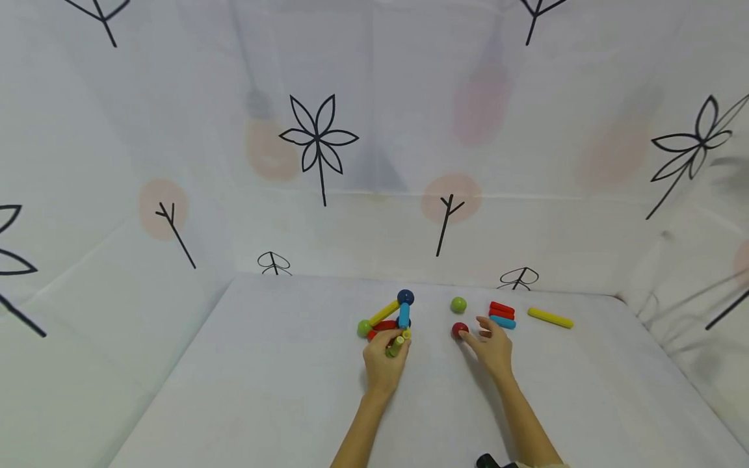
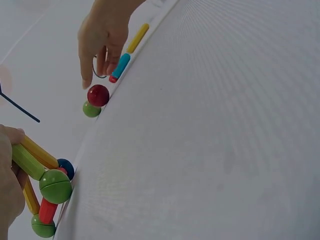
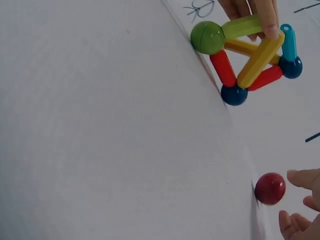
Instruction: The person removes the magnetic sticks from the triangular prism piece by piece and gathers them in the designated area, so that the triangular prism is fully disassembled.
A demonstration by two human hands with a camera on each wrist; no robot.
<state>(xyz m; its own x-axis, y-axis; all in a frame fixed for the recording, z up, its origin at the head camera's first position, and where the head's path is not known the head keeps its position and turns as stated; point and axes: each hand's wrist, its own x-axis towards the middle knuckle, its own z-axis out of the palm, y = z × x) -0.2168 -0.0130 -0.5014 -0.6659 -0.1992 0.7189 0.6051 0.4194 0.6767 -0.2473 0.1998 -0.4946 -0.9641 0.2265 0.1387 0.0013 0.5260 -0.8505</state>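
My left hand [image 1: 384,365] pinches the upper ends of a green rod [image 3: 242,27] and a yellow rod [image 3: 260,60]. Both lean up from a construction of rods and balls standing on the table. Its base joins red rods [image 3: 223,69], a green ball [image 3: 207,37] and dark blue balls [image 3: 234,94]. A light blue rod [image 3: 289,44] rises from another dark blue ball [image 3: 291,67]. Over to the right, my right hand [image 1: 494,351] reaches down to a loose red ball [image 2: 98,95], fingers spread. Its fingertip is close beside the ball in the right wrist view, with a small gap.
Behind the red ball sits a loose green ball [image 1: 458,305]. Two short red rods [image 1: 502,307] and a light blue rod [image 1: 502,322] lie beyond my right hand. Farther right is a long yellow rod [image 1: 551,318]. A patterned white cloth [image 1: 374,234] hangs behind the table.
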